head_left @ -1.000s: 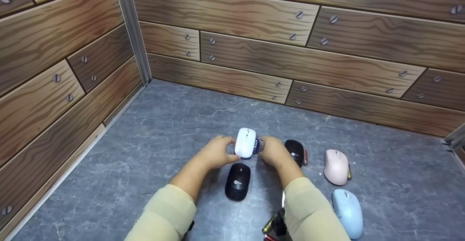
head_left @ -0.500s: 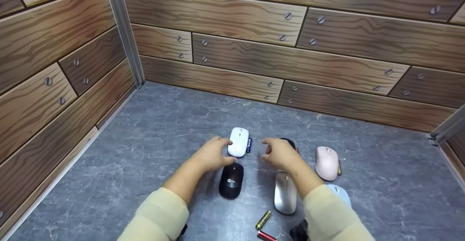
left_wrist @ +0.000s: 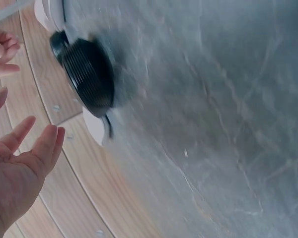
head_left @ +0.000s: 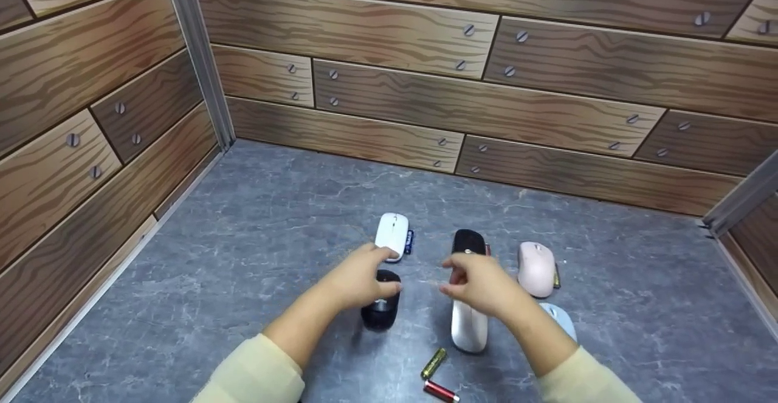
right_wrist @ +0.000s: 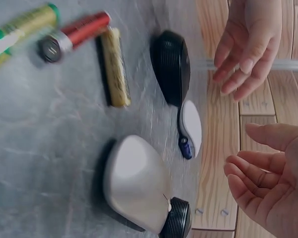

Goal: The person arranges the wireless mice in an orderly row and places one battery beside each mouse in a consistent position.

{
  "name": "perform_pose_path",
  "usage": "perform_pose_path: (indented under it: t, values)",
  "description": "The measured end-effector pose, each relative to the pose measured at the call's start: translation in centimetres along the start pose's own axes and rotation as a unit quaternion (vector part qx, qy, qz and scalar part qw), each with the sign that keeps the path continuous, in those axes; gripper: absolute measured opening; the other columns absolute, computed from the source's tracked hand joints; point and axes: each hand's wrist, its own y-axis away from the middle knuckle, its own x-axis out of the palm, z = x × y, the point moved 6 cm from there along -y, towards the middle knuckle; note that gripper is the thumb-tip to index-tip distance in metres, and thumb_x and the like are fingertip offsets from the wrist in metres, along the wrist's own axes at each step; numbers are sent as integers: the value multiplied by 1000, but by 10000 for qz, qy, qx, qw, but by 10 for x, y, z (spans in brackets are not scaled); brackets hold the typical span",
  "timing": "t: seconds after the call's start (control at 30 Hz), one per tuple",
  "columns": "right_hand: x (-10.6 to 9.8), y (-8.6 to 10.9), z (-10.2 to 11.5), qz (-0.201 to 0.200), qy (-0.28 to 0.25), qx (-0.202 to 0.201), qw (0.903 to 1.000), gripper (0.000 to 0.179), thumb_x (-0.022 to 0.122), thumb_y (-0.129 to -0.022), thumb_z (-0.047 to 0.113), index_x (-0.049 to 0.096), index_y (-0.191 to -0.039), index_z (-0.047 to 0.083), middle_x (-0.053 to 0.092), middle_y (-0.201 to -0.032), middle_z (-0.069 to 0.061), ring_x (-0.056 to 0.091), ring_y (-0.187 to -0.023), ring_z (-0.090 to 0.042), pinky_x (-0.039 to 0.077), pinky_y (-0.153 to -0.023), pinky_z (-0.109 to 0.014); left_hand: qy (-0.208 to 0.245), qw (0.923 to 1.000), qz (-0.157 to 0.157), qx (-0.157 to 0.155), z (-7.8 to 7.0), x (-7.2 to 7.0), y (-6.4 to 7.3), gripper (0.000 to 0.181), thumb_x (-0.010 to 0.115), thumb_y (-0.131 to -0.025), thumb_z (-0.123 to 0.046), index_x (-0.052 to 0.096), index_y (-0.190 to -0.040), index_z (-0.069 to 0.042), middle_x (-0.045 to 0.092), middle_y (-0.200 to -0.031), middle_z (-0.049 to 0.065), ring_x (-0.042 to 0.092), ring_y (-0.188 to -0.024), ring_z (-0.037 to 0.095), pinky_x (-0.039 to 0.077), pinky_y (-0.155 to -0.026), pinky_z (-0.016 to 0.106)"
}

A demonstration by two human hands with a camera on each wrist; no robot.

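Observation:
My left hand [head_left: 358,278] hangs over a black mouse [head_left: 380,318], its thumb and fingers spread and nothing between them. Just beyond it a white mouse [head_left: 392,233] lies with a blue battery [head_left: 409,242] along its right side. My right hand [head_left: 483,284], fingers loosely bent and holding nothing, hovers above a silver mouse [head_left: 469,330] and partly covers a second black mouse [head_left: 469,242]. Both palms face each other in the right wrist view, where the right hand [right_wrist: 270,183] is apart from the silver mouse [right_wrist: 136,178].
A gold battery [head_left: 433,363] and a red battery [head_left: 440,391] lie near the front. To the right are a pink mouse [head_left: 537,269], with a battery beside it, and a light blue mouse [head_left: 559,321] partly behind my forearm. Wood-patterned walls [head_left: 364,129] border the grey tabletop [head_left: 292,208].
Both hands have drawn back from the white mouse and blue battery, which stay side by side. The left hand is now over the black mouse; the right has moved away rightward. The view has shifted slightly.

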Motion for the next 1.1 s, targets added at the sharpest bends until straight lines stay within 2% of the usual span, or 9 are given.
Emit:
perform_pose_path:
  t: [0.2,0.3,0.43,0.63,0.8,1.1]
  values:
    - [7,19,7,-4,214,-478,9986,26,73,-75,14,63,-96,4,61,-75,0,57,-69,-14,49,-63,-29,-20,9997,137,216,-16,7,13,53,67,-79,-35,54,-124,-9,52,-123,12,50,-113,28,40,-97,42]
    - [11,26,7,-66,381,-717,9967,19,73,-74,15,62,-86,6,59,-73,0,55,-67,-14,47,-60,-28,-95,9993,208,309,-20,13,18,53,68,-79,-35,54,-124,-10,53,-123,11,50,-113,27,39,-97,42]
    - [17,34,6,-151,481,-885,9948,19,75,-72,17,59,-77,7,55,-69,1,50,-63,-11,43,-55,-26,-172,9984,345,413,-22,22,25,54,69,-78,-36,55,-123,-11,53,-120,9,51,-111,25,40,-97,40]
    - [32,46,5,-121,518,-921,9943,22,75,-70,18,56,-73,6,51,-63,3,42,-56,-6,38,-49,-23,-177,9970,502,570,-28,31,35,53,69,-77,-38,56,-122,-12,53,-112,5,52,-105,20,42,-94,35]
    - [52,54,6,242,554,-822,9948,25,75,-69,22,54,-68,8,46,-58,7,38,-51,-6,34,-45,-24,-189,9964,572,594,-31,34,37,53,69,-77,-37,56,-121,-12,53,-112,5,52,-106,20,43,-93,36]
    - [72,57,8,503,517,-578,9957,28,77,-64,26,54,-68,12,51,-58,10,44,-53,-5,39,-47,-25,-163,9961,578,642,-30,41,37,52,70,-77,-36,56,-121,-11,54,-111,4,52,-104,18,43,-93,33]
